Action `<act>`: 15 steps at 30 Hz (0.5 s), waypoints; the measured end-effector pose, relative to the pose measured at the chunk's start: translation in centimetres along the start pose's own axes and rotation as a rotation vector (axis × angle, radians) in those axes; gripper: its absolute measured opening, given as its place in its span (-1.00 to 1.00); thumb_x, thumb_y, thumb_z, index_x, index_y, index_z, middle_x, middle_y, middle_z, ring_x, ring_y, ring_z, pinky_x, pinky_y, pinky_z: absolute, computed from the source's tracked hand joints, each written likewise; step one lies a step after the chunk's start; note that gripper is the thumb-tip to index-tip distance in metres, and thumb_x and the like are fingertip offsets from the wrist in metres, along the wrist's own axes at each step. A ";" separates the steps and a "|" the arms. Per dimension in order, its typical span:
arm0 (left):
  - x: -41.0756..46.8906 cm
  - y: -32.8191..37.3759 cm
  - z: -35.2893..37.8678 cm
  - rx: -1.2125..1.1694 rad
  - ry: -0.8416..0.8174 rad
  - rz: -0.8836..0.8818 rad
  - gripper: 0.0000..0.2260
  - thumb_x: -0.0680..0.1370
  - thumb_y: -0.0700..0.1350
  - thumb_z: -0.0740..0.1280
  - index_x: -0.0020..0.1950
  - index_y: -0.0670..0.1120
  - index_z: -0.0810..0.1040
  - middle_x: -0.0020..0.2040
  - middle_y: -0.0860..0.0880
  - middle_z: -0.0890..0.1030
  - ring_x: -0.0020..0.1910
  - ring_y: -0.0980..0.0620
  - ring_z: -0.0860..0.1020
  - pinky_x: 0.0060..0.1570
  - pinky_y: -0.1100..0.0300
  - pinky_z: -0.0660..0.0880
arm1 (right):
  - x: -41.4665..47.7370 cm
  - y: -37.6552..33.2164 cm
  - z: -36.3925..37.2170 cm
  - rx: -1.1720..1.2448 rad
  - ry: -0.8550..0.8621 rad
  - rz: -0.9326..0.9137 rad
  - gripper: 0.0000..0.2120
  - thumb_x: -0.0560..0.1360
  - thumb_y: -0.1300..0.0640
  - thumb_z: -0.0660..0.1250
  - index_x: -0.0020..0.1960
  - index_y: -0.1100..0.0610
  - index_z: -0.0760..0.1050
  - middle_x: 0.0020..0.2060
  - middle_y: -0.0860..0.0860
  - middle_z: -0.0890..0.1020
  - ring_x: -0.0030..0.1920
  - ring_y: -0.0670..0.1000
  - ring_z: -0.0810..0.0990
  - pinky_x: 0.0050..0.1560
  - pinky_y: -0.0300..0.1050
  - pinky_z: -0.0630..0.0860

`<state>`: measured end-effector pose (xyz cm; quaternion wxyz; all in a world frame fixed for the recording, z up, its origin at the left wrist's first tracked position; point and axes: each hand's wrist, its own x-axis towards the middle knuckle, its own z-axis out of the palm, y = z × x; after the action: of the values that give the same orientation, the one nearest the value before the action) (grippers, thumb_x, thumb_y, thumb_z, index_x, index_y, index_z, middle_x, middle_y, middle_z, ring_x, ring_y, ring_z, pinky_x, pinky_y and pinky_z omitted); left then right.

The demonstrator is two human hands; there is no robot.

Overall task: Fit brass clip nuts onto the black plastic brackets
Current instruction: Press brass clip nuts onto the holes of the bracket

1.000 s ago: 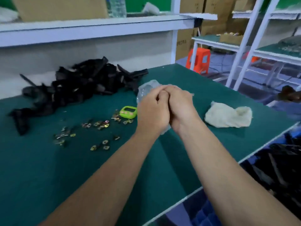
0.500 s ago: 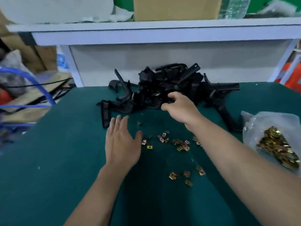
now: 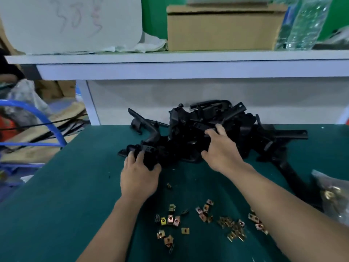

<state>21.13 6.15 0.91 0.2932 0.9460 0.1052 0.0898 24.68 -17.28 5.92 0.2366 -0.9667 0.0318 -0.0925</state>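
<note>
A heap of black plastic brackets (image 3: 236,125) lies at the back of the green table (image 3: 66,195). My left hand (image 3: 138,176) grips a black bracket (image 3: 143,149) at the heap's near left edge, fingers curled over it. My right hand (image 3: 221,150) reaches into the middle of the heap, its fingers curled round another black bracket (image 3: 200,127). Several loose brass clip nuts (image 3: 204,222) are scattered on the table between my forearms, close to me.
A clear bag of brass clip nuts (image 3: 332,195) sits at the right edge. A white shelf (image 3: 188,65) overhangs the table's back, carrying a cardboard box (image 3: 222,29) and plastic bottles (image 3: 306,23). Blue tubing (image 3: 43,121) and clutter lie beyond the left edge.
My view swung left from the bag to the bracket heap. Both hands moved forward from above the clip nuts into the heap and closed on brackets.
</note>
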 end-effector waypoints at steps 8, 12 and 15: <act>-1.5 1.8 -0.8 -0.161 0.003 -0.043 -0.47 0.43 -0.34 0.31 0.37 0.00 0.59 0.23 -0.10 0.66 -0.06 -0.02 0.65 -0.10 0.11 0.60 | -5.2 1.1 -1.2 0.126 0.039 0.006 -0.68 0.56 0.10 0.38 0.30 -0.03 0.51 0.61 -0.12 0.19 -0.18 -0.02 0.60 0.19 -0.04 0.53; -5.1 1.9 -3.5 -0.312 0.077 -0.131 -0.40 0.36 -0.37 0.24 0.31 0.09 0.62 -0.54 0.00 0.59 -0.66 0.11 0.42 -0.57 0.19 0.43 | -10.4 1.4 -1.0 0.218 0.024 0.008 -0.72 0.56 0.07 0.38 0.25 -0.14 0.49 0.56 -0.22 0.27 -0.56 -0.14 0.46 -0.24 -0.12 0.54; -8.7 3.3 -4.7 -0.414 0.134 -0.095 -0.37 0.35 -0.36 0.25 0.29 0.16 0.61 -0.47 0.22 0.57 -0.63 0.11 0.48 -0.53 0.15 0.51 | -14.0 0.9 -1.2 0.362 0.013 -0.019 -0.75 0.57 0.04 0.41 0.18 -0.22 0.51 0.23 -0.13 0.61 -0.50 -0.17 0.51 -0.41 -0.23 0.49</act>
<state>12.12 3.83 5.72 0.4775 0.8515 0.1481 0.1581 10.70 -17.20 4.27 0.4057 -0.9079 0.0070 -0.1051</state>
